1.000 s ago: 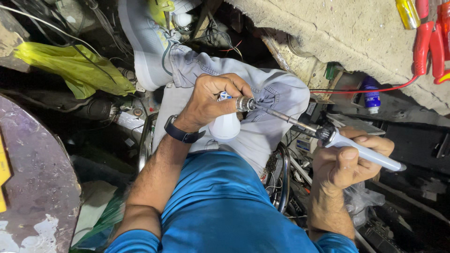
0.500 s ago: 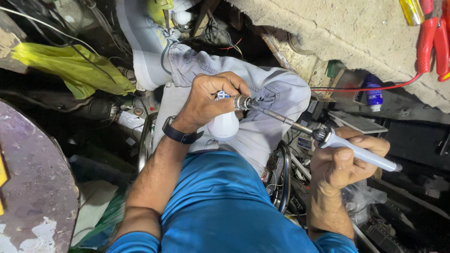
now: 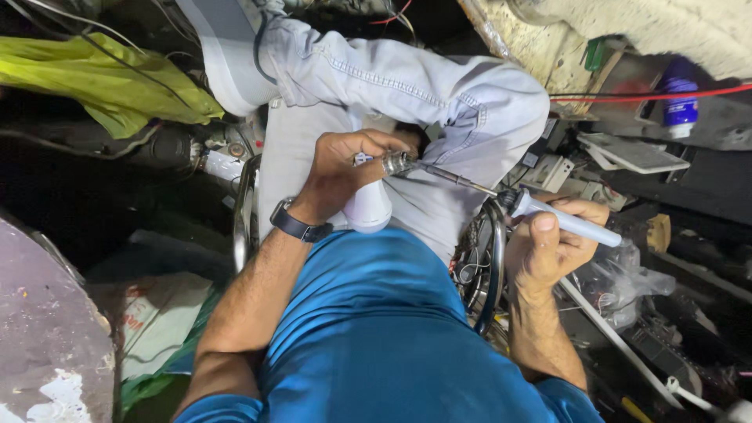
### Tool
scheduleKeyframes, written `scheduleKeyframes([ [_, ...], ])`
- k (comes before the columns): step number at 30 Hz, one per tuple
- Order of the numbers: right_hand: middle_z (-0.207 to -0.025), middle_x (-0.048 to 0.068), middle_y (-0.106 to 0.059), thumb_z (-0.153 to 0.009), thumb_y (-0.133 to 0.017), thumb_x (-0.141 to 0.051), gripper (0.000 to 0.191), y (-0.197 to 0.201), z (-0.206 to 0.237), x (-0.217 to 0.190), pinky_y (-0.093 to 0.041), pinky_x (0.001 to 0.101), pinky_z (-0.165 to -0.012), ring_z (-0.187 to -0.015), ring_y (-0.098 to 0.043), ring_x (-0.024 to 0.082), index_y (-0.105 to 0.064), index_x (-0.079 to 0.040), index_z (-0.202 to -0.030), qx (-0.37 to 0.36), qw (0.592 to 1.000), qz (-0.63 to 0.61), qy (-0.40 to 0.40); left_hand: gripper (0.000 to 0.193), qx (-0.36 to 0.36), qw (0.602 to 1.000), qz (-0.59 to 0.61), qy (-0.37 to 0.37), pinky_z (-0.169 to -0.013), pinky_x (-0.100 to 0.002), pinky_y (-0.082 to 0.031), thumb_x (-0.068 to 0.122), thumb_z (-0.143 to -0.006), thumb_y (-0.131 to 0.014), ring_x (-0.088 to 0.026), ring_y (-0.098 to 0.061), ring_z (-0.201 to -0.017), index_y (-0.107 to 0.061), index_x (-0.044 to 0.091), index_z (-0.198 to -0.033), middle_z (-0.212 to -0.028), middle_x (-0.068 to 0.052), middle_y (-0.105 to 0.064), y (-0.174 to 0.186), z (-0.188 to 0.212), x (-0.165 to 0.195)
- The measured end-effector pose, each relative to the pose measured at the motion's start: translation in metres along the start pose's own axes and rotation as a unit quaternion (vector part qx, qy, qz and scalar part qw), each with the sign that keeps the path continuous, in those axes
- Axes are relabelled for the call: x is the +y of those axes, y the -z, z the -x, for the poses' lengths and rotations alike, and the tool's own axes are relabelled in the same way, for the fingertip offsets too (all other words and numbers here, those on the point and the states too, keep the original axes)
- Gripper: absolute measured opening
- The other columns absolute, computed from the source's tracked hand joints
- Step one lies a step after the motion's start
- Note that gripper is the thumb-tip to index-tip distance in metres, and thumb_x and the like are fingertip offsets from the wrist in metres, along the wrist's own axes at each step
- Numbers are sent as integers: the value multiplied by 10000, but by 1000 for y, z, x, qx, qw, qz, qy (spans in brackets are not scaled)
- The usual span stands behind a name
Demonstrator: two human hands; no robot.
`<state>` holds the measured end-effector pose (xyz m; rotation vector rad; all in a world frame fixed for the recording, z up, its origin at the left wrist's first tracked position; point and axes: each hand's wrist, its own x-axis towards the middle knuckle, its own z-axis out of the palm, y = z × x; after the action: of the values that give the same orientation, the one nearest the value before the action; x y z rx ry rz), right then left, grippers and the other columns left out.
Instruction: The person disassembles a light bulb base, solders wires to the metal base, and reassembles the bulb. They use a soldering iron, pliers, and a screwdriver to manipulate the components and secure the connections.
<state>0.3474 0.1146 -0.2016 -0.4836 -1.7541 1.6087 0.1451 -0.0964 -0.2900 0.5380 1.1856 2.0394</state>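
**Iron tip on bulb base**

Left hand grips the white bulb over the lap, metal base pointing right. Right hand is closed round the soldering iron; its tip touches the base. Versus a second ago: same grips, tip still on the base, hands barely shifted, so contact is being held. Around: wristwatch, green cloth far left, red wire and blue bottle upper right. Nothing blocks the joint.

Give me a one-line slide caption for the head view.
Seated person's left hand holds a white bulb while the right hand touches a soldering iron to its metal base.
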Motion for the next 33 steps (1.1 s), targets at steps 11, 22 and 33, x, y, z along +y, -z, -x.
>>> scheduleKeyframes([
  [11, -844, 160, -640, -1042, -797, -252, 424, 5, -1, 5, -548, 307, -591, -634, -634, 207, -452, -29, -1146, 11, 999, -26, -39, 193, -2, 1000, -27, -11, -1005, -301, -562, -186, -890, -669, -171, -688, -1135, -685, -19, -986, -1226, -126, -734, 2, -4, -13],
  [22, -802, 145, -633, -1045, -786, -241, 412, 9, 0, 15, -557, 325, -606, -642, -638, 206, -442, -41, -1154, 19, 997, -43, -55, 161, 9, 992, -126, -4, -939, -291, -604, -140, -862, -759, -182, -724, -1078, -737, -24, -972, -1222, -123, -753, 4, -8, -8],
  [33, -796, 165, -626, -1044, -790, -250, 433, 7, 1, 11, -556, 327, -614, -622, -626, 216, -433, -30, -1154, 18, 998, -44, -35, 128, -20, 996, -79, -34, -1054, -356, -583, -103, -849, -769, -256, -731, -1165, -740, -33, -951, -1186, -153, -759, 5, -9, -6],
])
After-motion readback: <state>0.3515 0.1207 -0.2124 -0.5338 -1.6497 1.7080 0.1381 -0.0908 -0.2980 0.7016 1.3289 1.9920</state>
